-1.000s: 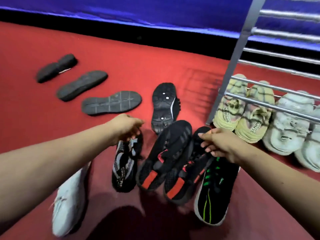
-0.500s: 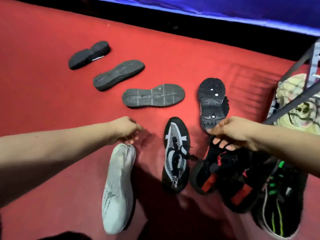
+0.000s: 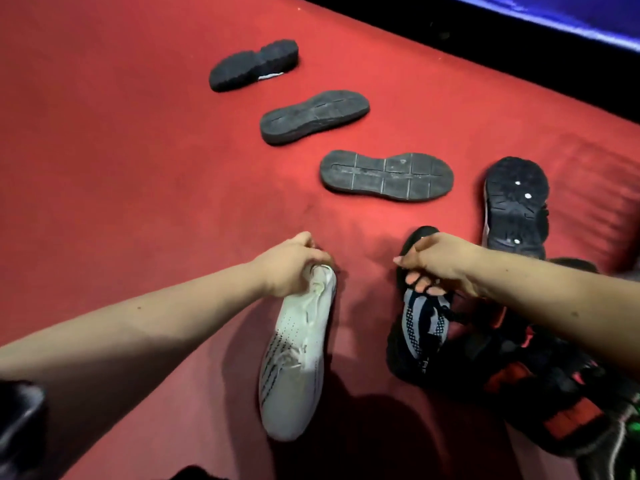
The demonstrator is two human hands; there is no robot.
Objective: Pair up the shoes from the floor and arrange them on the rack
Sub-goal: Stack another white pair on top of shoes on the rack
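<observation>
On the red floor, my left hand (image 3: 289, 263) grips the heel of a white shoe (image 3: 294, 368) with dark stripes, toe pointing toward me. My right hand (image 3: 438, 263) is closed on the collar of a black-and-grey knit shoe (image 3: 420, 325) beside it. Black shoes with red patches (image 3: 540, 400) lie to the right under my right forearm. Upside down beyond my hands lie several dark shoes: one with white dots on its sole (image 3: 516, 206), a grey gridded sole (image 3: 386, 176), another grey sole (image 3: 313, 116) and a chunky black one (image 3: 254, 64). The rack is out of view.
A black shoe with green laces (image 3: 623, 441) shows at the bottom right corner. A dark object (image 3: 19, 424) sits at the bottom left edge. A black strip and blue wall (image 3: 554, 15) border the floor at the top right. Open red floor spreads to the left.
The view swung left, so the rack left the frame. My left hand went from the knit shoe to the white shoe's heel. My right hand left the red-patched shoes and took the knit shoe.
</observation>
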